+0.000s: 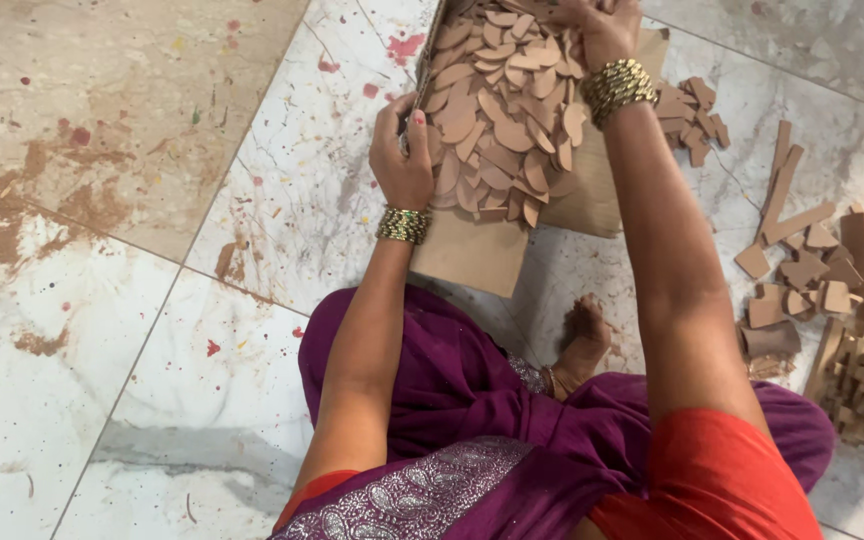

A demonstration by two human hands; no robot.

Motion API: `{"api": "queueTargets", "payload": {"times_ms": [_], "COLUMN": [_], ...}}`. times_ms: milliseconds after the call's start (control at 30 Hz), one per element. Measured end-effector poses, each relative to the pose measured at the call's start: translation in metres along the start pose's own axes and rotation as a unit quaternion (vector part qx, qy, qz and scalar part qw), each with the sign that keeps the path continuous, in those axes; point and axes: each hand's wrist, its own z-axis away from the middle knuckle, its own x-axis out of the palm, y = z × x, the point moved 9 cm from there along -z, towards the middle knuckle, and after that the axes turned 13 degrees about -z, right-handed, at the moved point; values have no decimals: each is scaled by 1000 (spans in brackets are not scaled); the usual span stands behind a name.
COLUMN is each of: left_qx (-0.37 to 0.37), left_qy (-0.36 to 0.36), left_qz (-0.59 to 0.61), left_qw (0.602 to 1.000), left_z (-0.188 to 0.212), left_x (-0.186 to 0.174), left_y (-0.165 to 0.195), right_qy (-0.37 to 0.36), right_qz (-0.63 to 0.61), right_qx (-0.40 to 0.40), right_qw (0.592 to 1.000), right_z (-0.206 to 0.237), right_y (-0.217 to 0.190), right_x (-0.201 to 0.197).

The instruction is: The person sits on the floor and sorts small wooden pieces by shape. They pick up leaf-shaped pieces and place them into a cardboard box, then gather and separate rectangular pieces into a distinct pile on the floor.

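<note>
A marble floor (102, 330), stained and flecked with red paint, fills the view; a dark scrap at its far left edge is cut off and cannot be made out. The left hand (402, 150) pinches the left rim of a cardboard tray (472, 250), thumb inside, fingers curled over the edge. The tray holds a heap of brown oval cutouts (502, 110) just right of that hand; its top is cut off by the frame. The right hand (597, 25) rests on the far end of the heap, fingers partly out of frame, so I cannot tell its grip. A bare foot (582, 335) peeks from purple cloth (452, 400). Farther right lie cardboard scraps (802, 260), the pile cropped at the edge.
</note>
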Motion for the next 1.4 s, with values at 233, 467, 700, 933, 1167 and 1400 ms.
{"api": "queueTargets", "payload": {"times_ms": [233,467,700,933,1167,1400], "left_qx": [10,15,19,19,10,16], "left_qy": [12,10,11,10,16,10], "left_qz": [-3,-12,2,0,0,-13], "left_qw": [1000,1000,1000,1000,1000,1000], "left_z": [-2,-3,-3,-2,-2,-2], "left_x": [-3,-2,-3,-2,-1,0], "left_y": [10,11,12,9,8,10], "right_qy": [-96,-124,-88,-181,-120,-58], "right_qz": [251,362,408,-343,-426,59], "right_qx": [-115,-199,-181,50,130,16], "right_qw": [956,902,891,921,887,996], "right_z": [3,9,1,11,21,-1], "right_y": [-27,-36,-26,-29,-23,-12], "right_x": [39,54,46,-12,-24,12]}}
